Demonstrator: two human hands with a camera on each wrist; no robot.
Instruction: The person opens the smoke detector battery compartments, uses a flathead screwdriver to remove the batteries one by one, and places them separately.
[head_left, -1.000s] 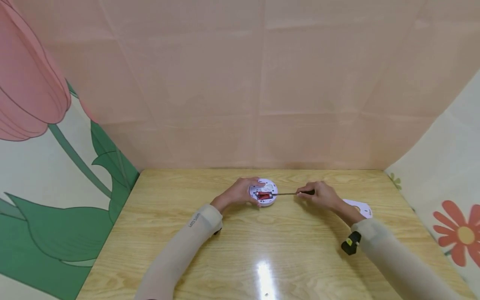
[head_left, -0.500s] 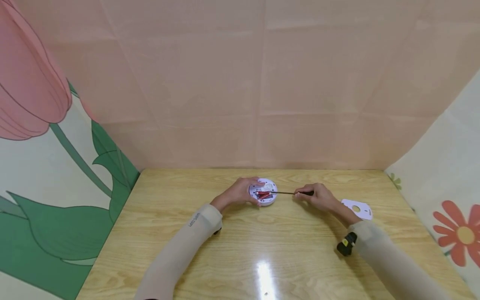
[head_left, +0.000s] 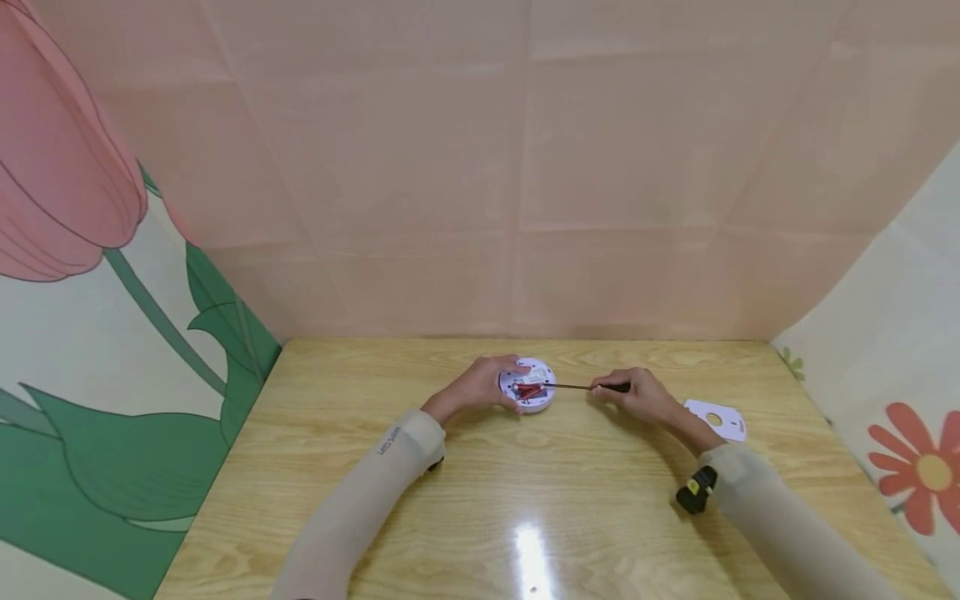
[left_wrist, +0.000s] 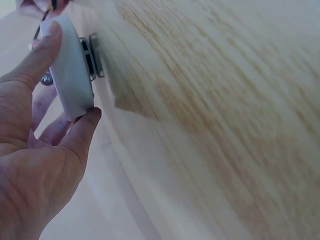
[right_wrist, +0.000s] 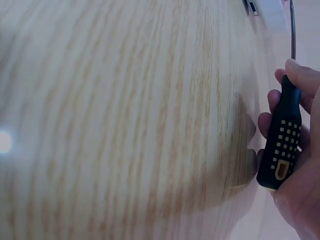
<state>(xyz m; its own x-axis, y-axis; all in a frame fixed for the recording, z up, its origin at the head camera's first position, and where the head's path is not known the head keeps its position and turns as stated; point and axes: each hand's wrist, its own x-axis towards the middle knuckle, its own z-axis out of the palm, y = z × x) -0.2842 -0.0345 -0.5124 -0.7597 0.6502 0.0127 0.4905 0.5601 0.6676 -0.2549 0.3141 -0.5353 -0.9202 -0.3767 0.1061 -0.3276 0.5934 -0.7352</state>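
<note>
A: ok so what are the fingers doing in there?

B: Left hand [head_left: 480, 383] has its digits spread around the rim of a round white battery device [head_left: 537, 405], tips at roughly 11 and 7 o'clock on it, so it's gripping from the 9 o'clock side. Right hand [head_left: 641, 394] pinches a screwdriver [right_wrist: 283, 135], thumb up where the shaft leaves the handle, other fingers curled along it. Dark handle, pale square dots.

A: and where's the shaft going?

B: In from the device's 3 o'clock side toward the red batteries [head_left: 529, 391]. Can't tell if the tip touches one, way too small. Right wrist view cuts off the shaft and most of the device between 1 and 2 o'clock. Left wrist view gets the device side-on and hazy, can't tell if it sits flat.

A: what's around it?

B: Shiny wood-grain table [head_left: 420, 533], device near its far edge at 12 o'clock, glare at the device's 6. A white plate [head_left: 731, 427] with a round hole lies around 4 o'clock from the right hand, forearm overlapping a bit of it. Creased pinkish-tan backdrop [head_left: 510, 167] at 12, huge pink tulip print [head_left: 60, 150] between 9 and 10, red flower print [head_left: 935, 472] between 3 and 4, cropped by the frame.
</note>
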